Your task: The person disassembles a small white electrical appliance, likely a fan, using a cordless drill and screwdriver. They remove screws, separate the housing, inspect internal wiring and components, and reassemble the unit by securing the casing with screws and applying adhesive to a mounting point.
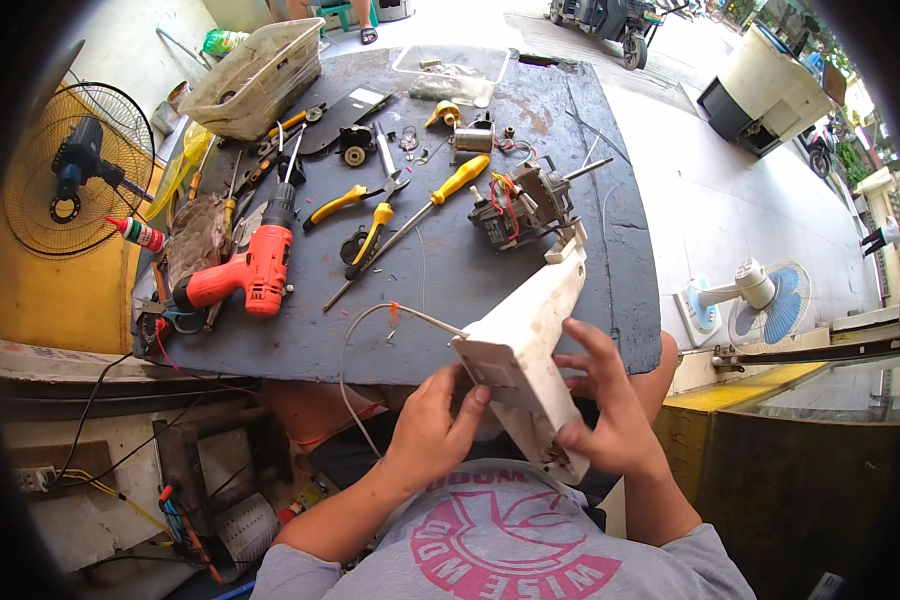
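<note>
While the left fingers [468, 408] and right fingers [592, 346] grasp a white housing [526, 312], a clear tub [496, 66] contains greyish items [450, 88].

2 hands [425, 430], 1 drill [268, 258], 2 fans [76, 160]; prob. 3+ screwdrivers [460, 180]

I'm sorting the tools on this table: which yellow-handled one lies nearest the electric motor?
The long screwdriver: its handle end sits beside the motor, while the pliers and the rest lie farther left.
</note>
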A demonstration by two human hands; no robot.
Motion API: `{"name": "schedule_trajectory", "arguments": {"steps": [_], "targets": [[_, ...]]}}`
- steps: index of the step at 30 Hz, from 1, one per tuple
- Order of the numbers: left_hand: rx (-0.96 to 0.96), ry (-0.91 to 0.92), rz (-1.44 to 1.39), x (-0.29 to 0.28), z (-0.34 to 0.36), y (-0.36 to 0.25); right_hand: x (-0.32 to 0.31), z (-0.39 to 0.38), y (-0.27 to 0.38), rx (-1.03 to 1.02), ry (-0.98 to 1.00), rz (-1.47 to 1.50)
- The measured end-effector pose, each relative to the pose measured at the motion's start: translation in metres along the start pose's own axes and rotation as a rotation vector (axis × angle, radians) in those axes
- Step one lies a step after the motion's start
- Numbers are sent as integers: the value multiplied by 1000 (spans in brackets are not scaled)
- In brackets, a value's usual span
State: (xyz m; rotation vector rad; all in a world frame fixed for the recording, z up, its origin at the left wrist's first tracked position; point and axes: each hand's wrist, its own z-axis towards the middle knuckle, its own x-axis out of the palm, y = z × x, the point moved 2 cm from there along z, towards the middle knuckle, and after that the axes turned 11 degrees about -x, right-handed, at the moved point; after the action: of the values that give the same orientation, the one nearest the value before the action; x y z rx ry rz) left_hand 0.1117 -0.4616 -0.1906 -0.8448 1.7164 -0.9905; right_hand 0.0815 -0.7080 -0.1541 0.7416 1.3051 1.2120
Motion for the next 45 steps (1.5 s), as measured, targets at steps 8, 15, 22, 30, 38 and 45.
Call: {"name": "schedule_trajectory", "arguments": {"steps": [8,15,22,30,38,45], "targets": [[118,-108,-68,18,38,-41,-3,19,30,-141,-106,-277],[319,-271,133,-43,105,-60,-8,70,15,-167,-296,-34],[75,-423,866,-222,287,-37,-5,89,-2,-192,-318,-138],[46,-166,1456,-225,335,-31,9,105,-20,-192,-379,-178],[312,-837,1125,-234,305,-41,-4,131,44,-305,-82,-1148],[485,-1057,31,-222,185,-25,-17,208,49,-487,660,-1309]]}}
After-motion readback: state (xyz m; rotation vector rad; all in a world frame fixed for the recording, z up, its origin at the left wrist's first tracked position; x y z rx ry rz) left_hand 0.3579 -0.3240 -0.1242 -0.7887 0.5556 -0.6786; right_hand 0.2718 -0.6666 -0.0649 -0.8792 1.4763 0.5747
